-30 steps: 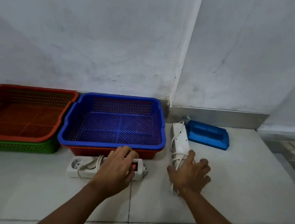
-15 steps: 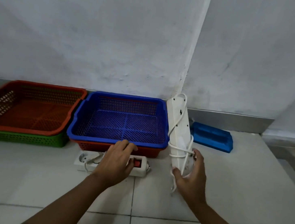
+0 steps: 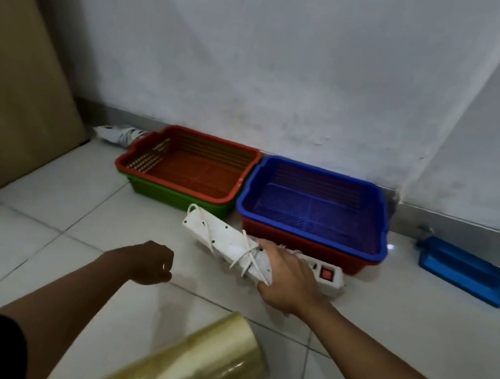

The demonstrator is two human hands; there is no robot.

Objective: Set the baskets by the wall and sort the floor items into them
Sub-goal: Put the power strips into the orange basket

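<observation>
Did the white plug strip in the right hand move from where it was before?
Yes. The white power strip in the right hand has swung leftward, from standing by the blue basket's right corner to lying across in front of its left corner.

Baskets: four, in two nested pairs — orange basket (image 3: 188,164) in green basket (image 3: 177,195); blue basket (image 3: 314,204) in red basket (image 3: 305,245). Power strips: two, held strip (image 3: 222,238) and switched strip (image 3: 328,276). Film roll (image 3: 194,371): one. Blue tray (image 3: 463,270): one.
</observation>
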